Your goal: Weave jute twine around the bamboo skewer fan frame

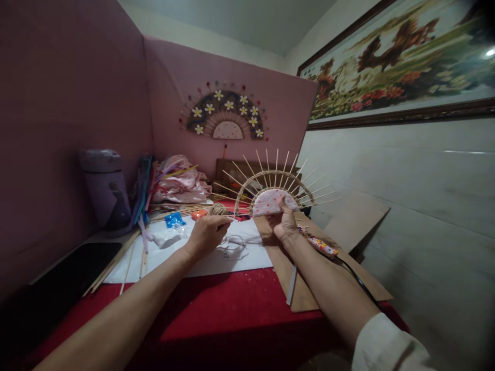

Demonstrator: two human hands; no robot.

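My right hand (285, 220) grips a half-round piece (270, 202) covered in pale pink fabric with dots, thumb on its front. Thin wooden sticks fan out from its curved edge, and a braided twine arc (276, 174) runs across them. To the left, my left hand (209, 234) is closed in a pinch on a thin strand of twine (234, 214) near the arc's left end. A ball of twine (218, 209) shows just behind my left hand.
White paper (240, 260) and a brown board (305, 288) lie on the red tablecloth (216, 314). Loose sticks, blue packet (174, 220), pink fabric (185, 180) and purple bottle (106, 193) stand left. A glue gun (320, 246) lies right. A flowered fan (228, 116) hangs behind.
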